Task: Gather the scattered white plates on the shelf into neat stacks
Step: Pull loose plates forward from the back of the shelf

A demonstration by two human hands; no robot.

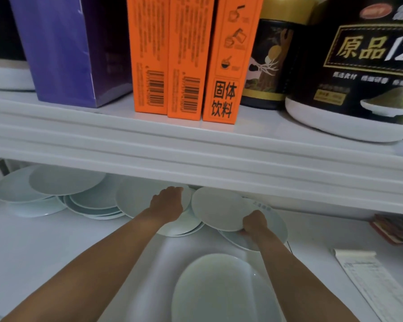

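White plate [216, 210] in right hand [254, 223]

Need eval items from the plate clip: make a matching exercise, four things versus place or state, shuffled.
1. left hand
2. right hand
3. orange boxes
4. lone plate

A. upright on the upper shelf
B. nearest the camera
C. grips the rim of the tilted plate
D. rests on the middle stack

Pairs: 1-D, 2-C, 3-A, 4-B
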